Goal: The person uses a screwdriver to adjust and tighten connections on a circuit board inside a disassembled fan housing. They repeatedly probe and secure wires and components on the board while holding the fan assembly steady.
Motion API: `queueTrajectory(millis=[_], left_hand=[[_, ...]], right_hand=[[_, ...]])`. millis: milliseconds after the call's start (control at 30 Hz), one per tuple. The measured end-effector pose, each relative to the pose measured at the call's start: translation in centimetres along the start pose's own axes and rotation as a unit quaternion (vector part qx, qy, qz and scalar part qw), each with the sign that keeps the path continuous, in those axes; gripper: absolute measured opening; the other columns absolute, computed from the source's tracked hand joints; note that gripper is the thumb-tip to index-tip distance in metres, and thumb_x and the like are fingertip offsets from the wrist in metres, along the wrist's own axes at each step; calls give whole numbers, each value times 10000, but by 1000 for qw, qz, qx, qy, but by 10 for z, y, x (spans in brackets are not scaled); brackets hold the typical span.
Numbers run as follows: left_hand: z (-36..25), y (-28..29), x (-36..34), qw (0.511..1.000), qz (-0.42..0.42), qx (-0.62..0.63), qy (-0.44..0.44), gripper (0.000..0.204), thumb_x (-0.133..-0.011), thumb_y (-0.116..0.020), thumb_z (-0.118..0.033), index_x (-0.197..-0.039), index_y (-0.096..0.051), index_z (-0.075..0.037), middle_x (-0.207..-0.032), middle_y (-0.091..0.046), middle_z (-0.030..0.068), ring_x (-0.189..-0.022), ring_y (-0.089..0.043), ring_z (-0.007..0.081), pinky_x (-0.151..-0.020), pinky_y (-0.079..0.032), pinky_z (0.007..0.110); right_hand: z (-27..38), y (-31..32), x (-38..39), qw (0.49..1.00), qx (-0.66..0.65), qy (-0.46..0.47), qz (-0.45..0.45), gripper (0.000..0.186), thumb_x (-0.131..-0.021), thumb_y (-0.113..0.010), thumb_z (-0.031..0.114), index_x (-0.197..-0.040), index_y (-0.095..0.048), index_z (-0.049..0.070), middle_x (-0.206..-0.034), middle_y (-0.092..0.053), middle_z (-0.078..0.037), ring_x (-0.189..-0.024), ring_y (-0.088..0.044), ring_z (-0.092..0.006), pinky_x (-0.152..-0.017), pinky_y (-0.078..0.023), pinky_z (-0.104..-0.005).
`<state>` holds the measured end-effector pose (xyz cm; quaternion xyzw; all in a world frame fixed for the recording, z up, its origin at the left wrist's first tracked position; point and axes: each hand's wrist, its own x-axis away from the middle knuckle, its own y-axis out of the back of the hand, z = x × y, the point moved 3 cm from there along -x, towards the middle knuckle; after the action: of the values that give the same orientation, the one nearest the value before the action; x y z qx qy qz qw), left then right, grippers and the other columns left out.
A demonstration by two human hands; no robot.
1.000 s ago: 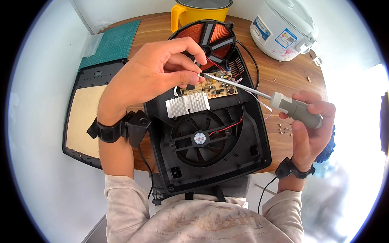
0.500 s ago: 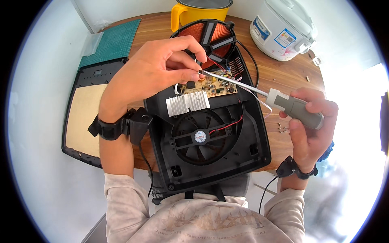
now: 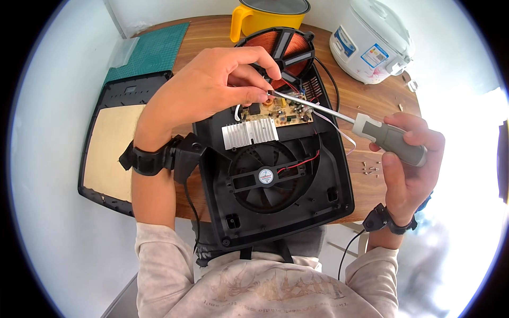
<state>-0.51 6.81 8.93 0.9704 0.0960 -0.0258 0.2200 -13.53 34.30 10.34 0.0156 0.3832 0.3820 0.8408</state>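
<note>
My left hand (image 3: pixel 207 87) is pinched at the tip of the screwdriver (image 3: pixel 395 139); whatever small thing its fingers hold there is hard to make out. My right hand (image 3: pixel 403 185) grips the screwdriver's grey handle, its long shaft angled up leftward over a circuit board (image 3: pixel 286 116). The board sits in an opened black housing (image 3: pixel 331 164), with a finned aluminium heat sink (image 3: pixel 249 133) below it and a black fan (image 3: pixel 254 191) nearer me. A round copper coil (image 3: pixel 294 55) lies tilted at the back, partly behind my left fingers, with wires running to the board.
At left are a detached black panel with a cream plate (image 3: pixel 111 148) and a green cutting mat (image 3: pixel 151 47). Behind stand a yellow pot (image 3: pixel 270 18) and a white rice cooker (image 3: pixel 366 42). Loose screws (image 3: pixel 371 168) lie right of the housing on the wooden table (image 3: pixel 355 106).
The housing, coil and both hands appear slightly further right in view. My left pinch stays at the screwdriver's tip, and the handle has shifted slightly within my right hand's reach.
</note>
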Motion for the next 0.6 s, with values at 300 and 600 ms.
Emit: queueTrajectory(millis=[300, 600], left_hand=[[2, 0, 1, 1000, -3, 13, -3, 254, -902, -740, -42, -1132, -634, -29, -1012, -769, 87, -860, -686, 116, -773, -525, 256], [5, 27, 6, 997, -68, -12, -14, 201, -968, -694, -167, -1135, -653, -65, -1011, -714, 34, -940, -670, 104, -779, -539, 261]], right_hand=[[2, 0, -1, 1000, 3, 3, 0, 372, -858, -655, -74, -1158, -458, 25, -1233, -597, -259, -941, -713, -259, -849, -587, -351], [0, 0, -7, 999, -3, -8, 32, 369, -861, -642, -88, -1164, -464, 25, -1236, -596, -249, -980, -696, -255, -859, -585, -347]])
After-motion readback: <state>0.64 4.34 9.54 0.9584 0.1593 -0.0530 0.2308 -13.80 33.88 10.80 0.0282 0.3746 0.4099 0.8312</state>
